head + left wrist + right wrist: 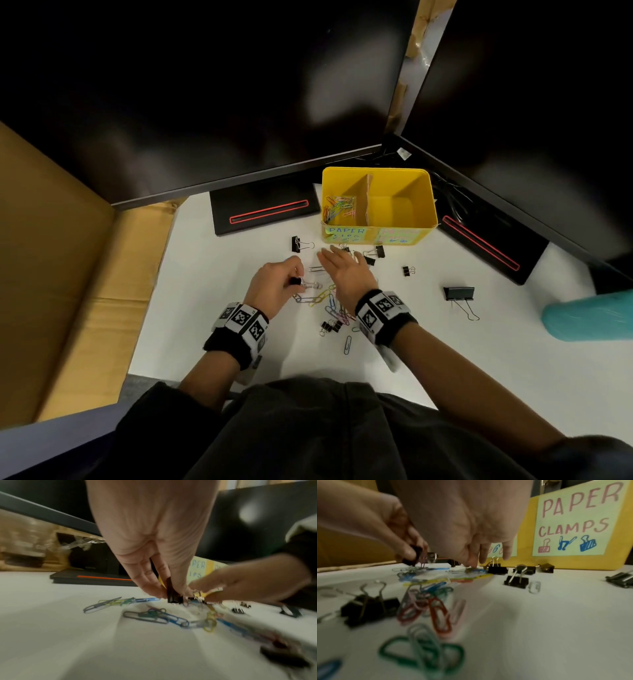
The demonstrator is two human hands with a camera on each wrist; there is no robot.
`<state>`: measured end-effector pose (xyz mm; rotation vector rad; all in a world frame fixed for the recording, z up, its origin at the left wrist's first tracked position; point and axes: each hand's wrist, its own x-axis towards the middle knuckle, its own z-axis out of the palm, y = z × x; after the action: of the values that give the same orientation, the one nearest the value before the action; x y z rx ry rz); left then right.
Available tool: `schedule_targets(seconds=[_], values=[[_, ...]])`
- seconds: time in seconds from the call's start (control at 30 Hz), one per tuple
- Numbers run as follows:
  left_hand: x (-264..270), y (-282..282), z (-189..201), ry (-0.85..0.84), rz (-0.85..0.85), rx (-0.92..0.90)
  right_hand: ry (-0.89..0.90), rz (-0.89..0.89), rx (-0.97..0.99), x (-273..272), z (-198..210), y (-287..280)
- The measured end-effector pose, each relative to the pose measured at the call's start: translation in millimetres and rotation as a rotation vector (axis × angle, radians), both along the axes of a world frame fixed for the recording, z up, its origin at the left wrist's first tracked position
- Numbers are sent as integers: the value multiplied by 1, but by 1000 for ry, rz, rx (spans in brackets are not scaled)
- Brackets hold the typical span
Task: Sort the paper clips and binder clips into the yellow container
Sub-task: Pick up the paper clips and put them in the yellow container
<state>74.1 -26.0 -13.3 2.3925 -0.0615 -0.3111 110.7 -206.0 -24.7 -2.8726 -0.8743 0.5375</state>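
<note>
A yellow container (424,202) with a cardboard divider stands at the back of the white table; coloured paper clips (337,207) lie in its left compartment, and its right compartment looks empty. My left hand (294,275) pinches a small black binder clip (295,281) (173,597) (415,555) just above the table. My right hand (337,263) hovers flat, fingers straight, over the loose pile of coloured paper clips (325,301) (154,615) (426,601), fingertips (471,562) near the table. More black binder clips (298,244) (515,581) lie scattered around.
A large binder clip (459,294) lies at the right, a small one (407,270) nearer the container. Two black monitor stands (263,212) (493,246) flank the container. Cardboard (51,274) borders the left side; a teal object (592,318) sits at the right edge.
</note>
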Motion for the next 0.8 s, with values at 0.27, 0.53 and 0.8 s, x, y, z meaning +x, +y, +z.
schedule_targets(seconds=[0.27,0.53,0.8], values=[[16,8,6,20,230,-325,32,155,42,-53,-14,-27],[13,30,3,431,367,270,-170,-235,373,-70,-4,-53],[-15,-13,-9,300,-17,150,35,-214,419,-66,-3,-47]])
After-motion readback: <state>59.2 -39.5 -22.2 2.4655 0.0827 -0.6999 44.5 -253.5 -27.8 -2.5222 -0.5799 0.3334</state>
